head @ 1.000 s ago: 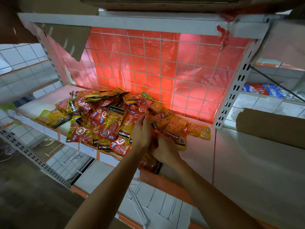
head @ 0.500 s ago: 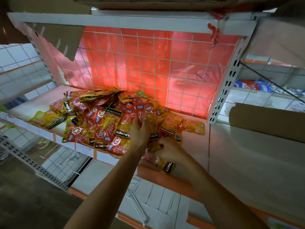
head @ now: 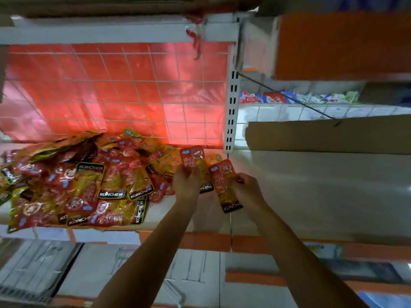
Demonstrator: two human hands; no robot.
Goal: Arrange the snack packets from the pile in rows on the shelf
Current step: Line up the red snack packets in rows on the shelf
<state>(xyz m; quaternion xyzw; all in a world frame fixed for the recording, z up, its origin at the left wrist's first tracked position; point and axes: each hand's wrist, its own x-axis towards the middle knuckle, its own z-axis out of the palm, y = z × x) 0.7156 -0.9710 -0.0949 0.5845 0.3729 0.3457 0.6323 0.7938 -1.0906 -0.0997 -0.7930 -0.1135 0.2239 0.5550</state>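
The hands are apart, each on its own packet. The left hand [head: 186, 184] grips the lower half of a red-and-yellow foil snack packet [head: 193, 160], fingers curled over it, and the packet's black KONCHEW band shows just right of the wrist. Just to its right, the right hand [head: 247, 190] pinches the right edge of a second red-and-yellow packet [head: 222, 185], which points lengthwise with its black band at the near end. The two packets sit side by side. I cannot tell whether they lie flat on the white shelf board [head: 300, 196] or are held just above it. Both are at the right end of the loose pile of matching snack packets [head: 84, 181], which spreads over the left part of the shelf. Behind the pile stands a white wire grid backed by red plastic sheet [head: 124, 92]. At the far right lies a long brown cardboard roll [head: 333, 135], well apart from the hands.
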